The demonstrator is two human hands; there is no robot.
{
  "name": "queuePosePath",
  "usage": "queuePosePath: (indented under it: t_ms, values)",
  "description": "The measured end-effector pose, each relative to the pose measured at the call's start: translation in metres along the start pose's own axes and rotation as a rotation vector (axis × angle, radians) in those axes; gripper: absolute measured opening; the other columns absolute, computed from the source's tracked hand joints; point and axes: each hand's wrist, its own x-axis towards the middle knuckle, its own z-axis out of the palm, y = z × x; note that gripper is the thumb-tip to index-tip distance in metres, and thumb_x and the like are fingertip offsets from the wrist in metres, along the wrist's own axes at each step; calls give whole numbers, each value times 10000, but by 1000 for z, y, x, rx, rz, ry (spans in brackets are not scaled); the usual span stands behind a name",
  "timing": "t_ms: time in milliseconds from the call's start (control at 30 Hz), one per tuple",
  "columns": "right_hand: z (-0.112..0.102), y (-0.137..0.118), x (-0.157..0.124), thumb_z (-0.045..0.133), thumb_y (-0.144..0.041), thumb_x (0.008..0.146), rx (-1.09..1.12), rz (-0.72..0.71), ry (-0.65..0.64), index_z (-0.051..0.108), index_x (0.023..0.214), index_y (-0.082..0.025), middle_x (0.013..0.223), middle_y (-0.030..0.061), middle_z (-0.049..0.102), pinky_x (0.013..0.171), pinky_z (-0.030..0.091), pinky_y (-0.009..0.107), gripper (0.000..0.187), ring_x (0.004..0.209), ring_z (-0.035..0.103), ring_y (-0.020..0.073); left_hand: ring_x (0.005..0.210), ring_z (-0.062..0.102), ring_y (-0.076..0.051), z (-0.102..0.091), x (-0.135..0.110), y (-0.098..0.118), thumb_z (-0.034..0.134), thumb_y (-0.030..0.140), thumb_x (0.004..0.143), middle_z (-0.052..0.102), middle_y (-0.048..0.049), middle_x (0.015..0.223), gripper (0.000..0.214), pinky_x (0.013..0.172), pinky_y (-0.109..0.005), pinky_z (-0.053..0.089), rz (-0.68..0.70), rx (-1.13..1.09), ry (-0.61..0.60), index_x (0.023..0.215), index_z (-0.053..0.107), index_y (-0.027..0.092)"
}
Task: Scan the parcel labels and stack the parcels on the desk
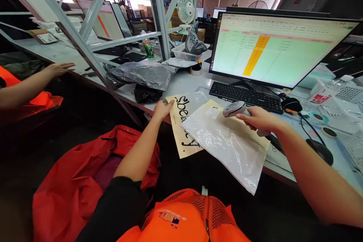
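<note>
- Left hand [163,110] — pinching corner of yellow lettered bag [179,130].
- Right hand [259,119] — gripping scanner [235,109], nose near barcode label [213,112].
- White package [227,147] overlaps yellow lettered bag; part on desk [178,87], part jutting past.

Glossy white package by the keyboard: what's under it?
Part of a cream packet with black lettering, pinched by the left hand, sticks out from under the package; the covered middle lettering can't be seen.

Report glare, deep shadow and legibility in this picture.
Head view: glare streaks the glossy white package; head view: deep shadow darkens the space beneath the desk; head view: small text on the bright monitor is unreadable.
</note>
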Motion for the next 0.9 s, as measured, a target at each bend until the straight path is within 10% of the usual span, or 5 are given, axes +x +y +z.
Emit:
queuePosePath:
  t_ms: [300,600,767,900]
  values:
    - [-50,-43,32,629,-758,902,-189,73,-21,609,784,-199,660,79,641,443,429,301,572,508,566,173,872,762,-289,42,29,26,776,278,770,795,-149,972,292,825,-418,629,64,-320,-117,995,708,105]
    - [-67,-67,74,559,-795,904,-324,52,-159,594,697,-198,684,105,648,470,483,369,633,506,578,214,1145,703,-278,-22,60,97,705,303,866,765,-153,1150,279,1120,-394,492,527,-180,190,1066,708,109]
    - [-68,-59,66,561,-797,905,-249,63,-143,578,718,-205,681,86,633,476,468,342,621,504,548,187,1086,732,-261,-46,24,146,627,453,977,777,-133,1106,349,1046,-359,536,950,-7,360,1152,704,161]
    - [-75,-48,50,575,-782,913,-259,51,-68,568,723,-202,692,85,649,507,465,317,611,539,567,180,1043,758,-258,-23,-36,149,567,425,1027,789,-126,1062,316,967,-346,576,1208,98,341,1148,711,171]
